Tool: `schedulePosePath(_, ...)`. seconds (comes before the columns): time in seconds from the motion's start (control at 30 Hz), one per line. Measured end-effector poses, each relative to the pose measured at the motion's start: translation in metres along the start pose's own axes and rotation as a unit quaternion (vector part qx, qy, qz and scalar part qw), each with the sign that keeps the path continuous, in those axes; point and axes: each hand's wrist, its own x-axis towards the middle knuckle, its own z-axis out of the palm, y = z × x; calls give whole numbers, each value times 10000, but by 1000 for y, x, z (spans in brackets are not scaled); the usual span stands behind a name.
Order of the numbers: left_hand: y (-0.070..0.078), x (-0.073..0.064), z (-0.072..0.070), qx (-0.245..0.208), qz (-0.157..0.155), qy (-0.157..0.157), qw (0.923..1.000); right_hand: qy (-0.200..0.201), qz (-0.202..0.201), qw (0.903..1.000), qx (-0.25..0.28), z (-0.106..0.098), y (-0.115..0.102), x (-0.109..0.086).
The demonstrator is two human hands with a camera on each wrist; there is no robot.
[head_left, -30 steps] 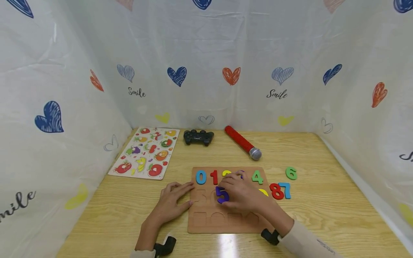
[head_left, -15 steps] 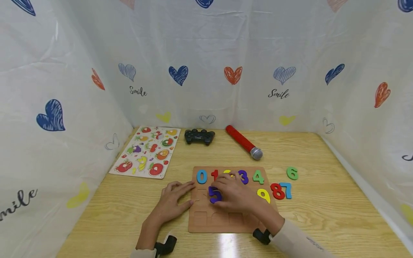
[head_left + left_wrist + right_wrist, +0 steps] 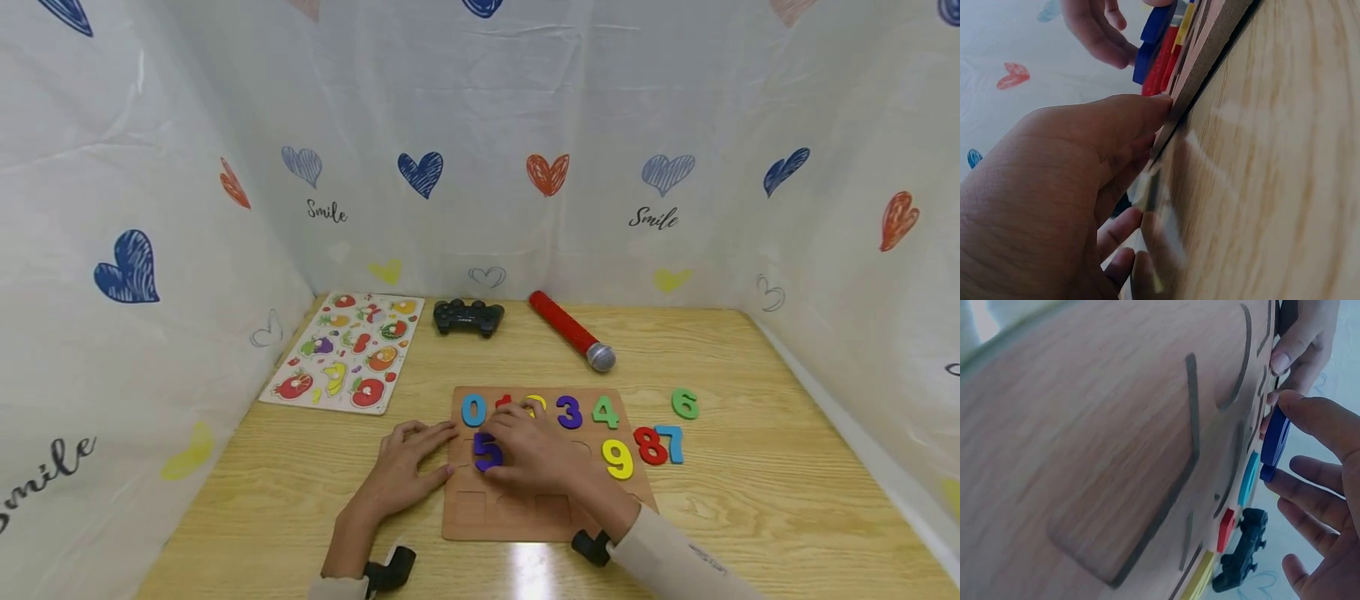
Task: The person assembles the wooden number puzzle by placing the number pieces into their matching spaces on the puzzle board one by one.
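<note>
My right hand (image 3: 528, 446) pinches a purple number 5 piece (image 3: 487, 452) between thumb and fingers, over the left part of the wooden number board (image 3: 480, 529). In the right wrist view the number 5 piece (image 3: 1276, 439) is seen edge-on, close over the board. My left hand (image 3: 405, 467) lies at the board's left edge, fingers extended; in the left wrist view its thumb touches that edge. Along the top row sit a blue 0 (image 3: 474, 411), a purple 3 (image 3: 569, 412) and a green 4 (image 3: 605, 412); the 1 and 2 are partly hidden behind my right hand.
A yellow 9 (image 3: 618, 459) lies on the board's right side. Beyond it are a red 8 (image 3: 649, 446), a blue 7 (image 3: 670, 443) and a green 6 (image 3: 685, 404). Further back are a fruit puzzle board (image 3: 341, 354), a black game controller (image 3: 468, 317) and a red microphone (image 3: 570, 329).
My right hand has moved left across the board with the number 5 piece, uncovering the 3 and the yellow 9. The left hand stays at the board's edge.
</note>
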Motion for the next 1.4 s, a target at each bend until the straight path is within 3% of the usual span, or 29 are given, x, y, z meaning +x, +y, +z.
schedulePosePath(0.3, 1, 1, 0, -3, -22, -40, 10000, -22, -71, 9990, 443, 5, -6, 8)
schedulePosePath(0.53, 1, 3, 2, -11, -2, -98, 10000, -178, 119, 9993, 303, 12, -9, 13)
schedulePosePath(0.7, 3, 4, 1, -13, -3, -130, 9999, -81, 351, 9990, 256, 15, -13, 14)
schedulePosePath(1.0, 1, 2, 2, -13, -51, -96, 9999, 36, 279, 9993, -239, 17, -17, 14)
schedulePosePath(1.4, -1, 1, 0, 60, -105, -75, 9999, 139, 214, 9996, 79, 19, -17, 14)
